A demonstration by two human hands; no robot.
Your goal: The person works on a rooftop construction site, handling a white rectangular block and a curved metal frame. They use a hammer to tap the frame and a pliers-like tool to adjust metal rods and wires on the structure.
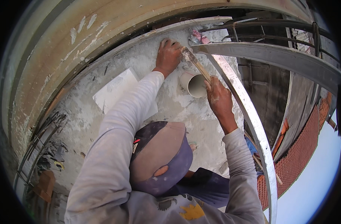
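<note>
My right hand (pixel 219 99) is wrapped round the pale wooden handle of a hand tool (pixel 196 65). The far end of this tool is smeared white and brown, so its exact kind is unclear. My left hand (pixel 167 56), fingers curled, rests by the far edge of a grey, white-smeared concrete surface (pixel 80 100), close to the tool's tip. Whether something small sits in those fingers is hidden. Between my hands, a cream pipe (pixel 196 85) sticks out of the surface with its round mouth facing me. Under my left forearm lies a white rectangular slab (pixel 116 89).
A long metal bar (pixel 249 108) curves down past my right arm, and another grey beam (pixel 275 56) crosses above it. Dark rebar (pixel 260 24) juts out at upper right. Tied bars (pixel 37 149) stand at left. A cap (pixel 159 155) blocks the lower middle.
</note>
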